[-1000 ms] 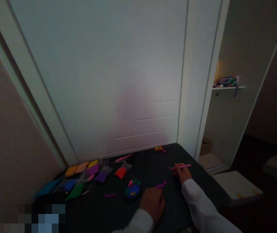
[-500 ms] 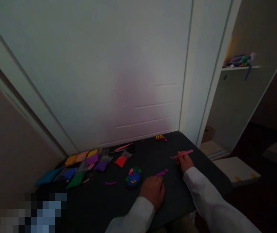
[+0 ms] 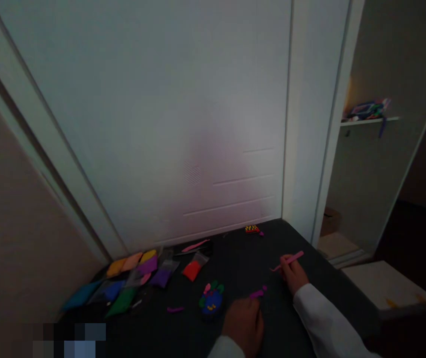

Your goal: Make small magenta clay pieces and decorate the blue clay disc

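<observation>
My right hand (image 3: pixel 293 274) grips a pink clay modelling tool (image 3: pixel 294 258), its thin hooked tip pointing left above the dark table. Lower down, my left hand (image 3: pixel 243 323) rests curled on the table with its back to me; whatever its fingers hold, if anything, is hidden. Just past its knuckles lie small purple clay pieces (image 3: pixel 258 293). To the left of that hand sits a rounded blue clay figure (image 3: pixel 212 301) with green, pink and yellow bits on it. Farther left, a purple clay strip (image 3: pixel 175 310) lies by itself.
Bags of coloured clay, among them a red one (image 3: pixel 192 270) and a green one (image 3: pixel 122 301), cover the table's left side. Another pink tool (image 3: pixel 195 245) lies behind them. A small red and yellow clay piece (image 3: pixel 252 229) sits near the white panel (image 3: pixel 228 124). A white box (image 3: pixel 384 286) stands right.
The view has tilted up, so the table and both hands sit lower in the picture. The pink tool stays in my right hand, and my left hand remains curled beside the purple pieces.
</observation>
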A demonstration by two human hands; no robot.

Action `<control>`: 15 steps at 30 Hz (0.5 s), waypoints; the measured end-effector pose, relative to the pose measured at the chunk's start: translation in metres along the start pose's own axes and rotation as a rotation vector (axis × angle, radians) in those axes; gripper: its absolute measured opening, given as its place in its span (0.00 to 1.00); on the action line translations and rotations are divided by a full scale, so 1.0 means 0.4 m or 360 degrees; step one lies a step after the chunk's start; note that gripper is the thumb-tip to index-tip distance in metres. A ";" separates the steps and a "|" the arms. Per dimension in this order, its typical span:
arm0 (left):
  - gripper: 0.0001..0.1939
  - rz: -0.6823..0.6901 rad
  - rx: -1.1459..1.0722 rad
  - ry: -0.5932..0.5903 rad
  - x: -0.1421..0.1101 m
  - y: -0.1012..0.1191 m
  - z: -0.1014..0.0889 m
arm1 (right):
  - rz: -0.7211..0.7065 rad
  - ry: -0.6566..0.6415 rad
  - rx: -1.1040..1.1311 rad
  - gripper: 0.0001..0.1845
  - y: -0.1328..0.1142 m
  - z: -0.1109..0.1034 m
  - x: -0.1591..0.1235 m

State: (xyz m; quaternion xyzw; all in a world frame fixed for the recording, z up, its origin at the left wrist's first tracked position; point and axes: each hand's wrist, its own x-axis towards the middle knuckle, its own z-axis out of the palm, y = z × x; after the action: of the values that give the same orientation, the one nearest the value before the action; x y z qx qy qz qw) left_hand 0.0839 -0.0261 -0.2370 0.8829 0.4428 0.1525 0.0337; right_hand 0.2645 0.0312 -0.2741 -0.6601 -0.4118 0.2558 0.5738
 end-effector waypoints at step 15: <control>0.08 0.0059 0.0087 -0.0086 0.016 -0.009 0.018 | -0.0129 -0.0320 -0.0137 0.15 -0.018 -0.019 0.015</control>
State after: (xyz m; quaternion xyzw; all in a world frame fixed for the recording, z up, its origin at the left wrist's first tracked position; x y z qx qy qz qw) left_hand 0.0869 -0.0185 -0.2429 0.8953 0.4294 0.1170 0.0188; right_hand 0.2721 0.0322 -0.2645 -0.6379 -0.5042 0.2796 0.5107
